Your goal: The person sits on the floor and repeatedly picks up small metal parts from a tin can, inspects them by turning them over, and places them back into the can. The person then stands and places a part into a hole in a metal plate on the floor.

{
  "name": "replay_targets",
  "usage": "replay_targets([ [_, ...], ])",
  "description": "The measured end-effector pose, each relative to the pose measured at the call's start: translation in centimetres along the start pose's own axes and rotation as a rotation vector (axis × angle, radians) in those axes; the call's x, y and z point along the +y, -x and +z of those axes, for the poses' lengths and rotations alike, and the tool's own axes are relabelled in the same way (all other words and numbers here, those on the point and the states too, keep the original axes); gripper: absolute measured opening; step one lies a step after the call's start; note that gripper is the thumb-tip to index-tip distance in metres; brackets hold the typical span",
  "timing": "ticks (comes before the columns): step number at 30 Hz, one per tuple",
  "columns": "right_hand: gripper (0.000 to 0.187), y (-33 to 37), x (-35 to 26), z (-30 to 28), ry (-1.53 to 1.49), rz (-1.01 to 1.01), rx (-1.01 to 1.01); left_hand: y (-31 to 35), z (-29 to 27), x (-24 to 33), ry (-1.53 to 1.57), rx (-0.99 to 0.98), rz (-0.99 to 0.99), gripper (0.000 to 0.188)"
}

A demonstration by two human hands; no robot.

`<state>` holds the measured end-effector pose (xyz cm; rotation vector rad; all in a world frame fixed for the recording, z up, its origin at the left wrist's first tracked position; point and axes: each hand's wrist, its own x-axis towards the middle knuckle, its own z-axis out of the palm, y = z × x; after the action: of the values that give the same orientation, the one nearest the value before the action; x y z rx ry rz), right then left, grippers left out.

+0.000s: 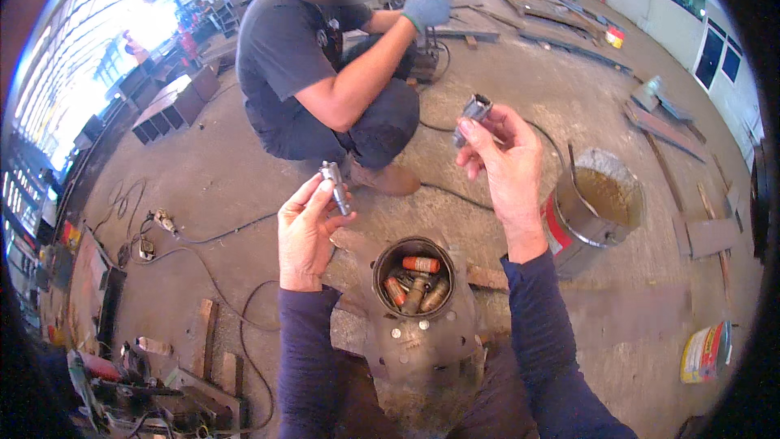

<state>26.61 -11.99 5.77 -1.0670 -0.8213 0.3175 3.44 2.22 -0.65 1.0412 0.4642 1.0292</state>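
My left hand (pixel 302 236) pinches a small grey metal fitting (pixel 336 189), a stepped rod with a thinner lower end, between thumb and fingers. Higher up on the right, my right hand (pixel 513 167) grips a short grey metal piece (pixel 476 109) with a dark hollow end. The two pieces are well apart. Below and between my hands stands a round metal pot (pixel 379 283) with several orange and brownish cylinders (pixel 421 264) inside. It rests at the top of a dull metal surface (pixel 418 358) dotted with pale round spots, between my legs.
A co-worker (pixel 325 89) in dark clothes squats ahead, with a gloved hand (pixel 428 8) raised. A bucket (pixel 569 223) of brownish contents stands right; a colourful can (pixel 705 351) is beyond it. Cables (pixel 211 276) cross the floor. Tools and wood (pixel 207 337) lie lower left.
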Motion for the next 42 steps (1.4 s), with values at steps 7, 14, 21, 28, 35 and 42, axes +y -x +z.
replay_targets([
  [7,0.028,0.6,-0.9,1.1,-0.034,-0.013,0.023,0.3,-0.7,-0.1,0.032,0.045,-0.01,0.03],
  [14,0.026,0.2,0.3,1.2,0.109,-0.132,0.121,0.3,0.2,0.0,0.013,0.035,0.028,0.032],
  [21,0.026,-0.4,0.7,0.7,0.245,-0.291,0.218,0.6,1.6,0.0,-0.006,0.033,0.041,0.031],
  [28,0.029,0.0,-0.2,0.3,0.314,-0.311,0.267,1.0,2.8,-0.5,0.016,-0.002,0.038,0.031],
  [35,0.03,0.1,-0.5,-0.3,0.412,-0.379,0.309,1.3,3.0,-0.9,-0.003,0.01,0.021,0.03],
  [42,0.03,0.2,-0.7,-0.3,0.512,-0.415,0.329,1.3,2.5,-1.4,0.011,-0.016,0.017,0.031],
])
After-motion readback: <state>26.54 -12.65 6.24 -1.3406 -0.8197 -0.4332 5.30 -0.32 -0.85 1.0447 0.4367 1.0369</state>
